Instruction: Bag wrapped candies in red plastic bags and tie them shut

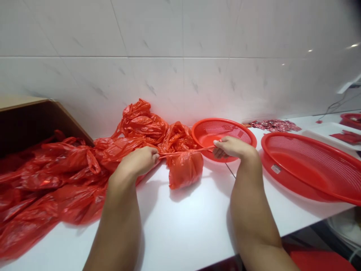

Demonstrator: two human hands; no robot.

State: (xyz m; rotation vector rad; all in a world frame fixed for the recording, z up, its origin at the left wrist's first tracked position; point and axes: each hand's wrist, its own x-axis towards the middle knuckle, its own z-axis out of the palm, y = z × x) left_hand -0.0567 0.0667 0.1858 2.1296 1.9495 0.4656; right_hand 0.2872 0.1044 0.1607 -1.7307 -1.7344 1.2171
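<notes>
Between my hands a small red plastic bag [186, 170] hangs just over the white table, its filled lower part bulging. Its handles are pulled out sideways into a taut, thin line. My left hand [145, 158] is closed on the left end of this line. On the right end, my right hand [229, 146] pinches the other handle, thumb on top. What the bag contains is hidden by the plastic. Right behind it lies a heap of more red plastic bags [141, 126], and a round red basket [208, 130] stands behind my right hand.
At the left, a cardboard box [67, 116] lies beside many red bags [76, 199] spread over the white table [180, 226]. A large red colander [307, 177] stands on the right. Farther back are small red-and-white packets [275, 125] and a white tray [327, 131]. A tiled wall [180, 75] closes the back.
</notes>
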